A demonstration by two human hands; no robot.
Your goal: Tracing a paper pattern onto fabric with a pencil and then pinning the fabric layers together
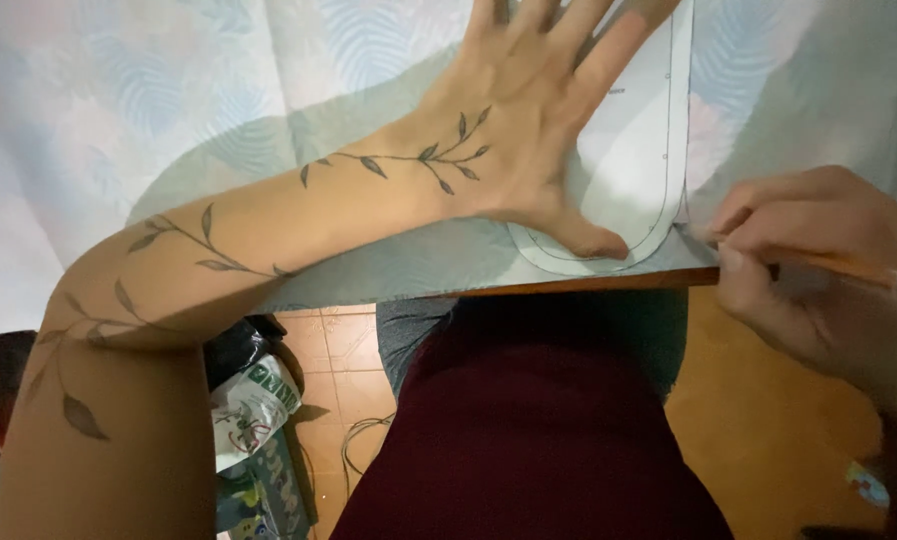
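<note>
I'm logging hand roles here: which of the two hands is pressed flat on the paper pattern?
The left hand, fingers spread on the white paper pattern; the right hand instead pinches a pencil at its edge.

a wooden bench (pixel 588 286) shows only as a thin brown edge along its near side. a pale cloth (pixel 168 90) with faint leaf shapes covers its top and hangs over the left part of the edge. on the cloth lies a white paper pattern (pixel 638 150) with a rounded lower end.
</note>
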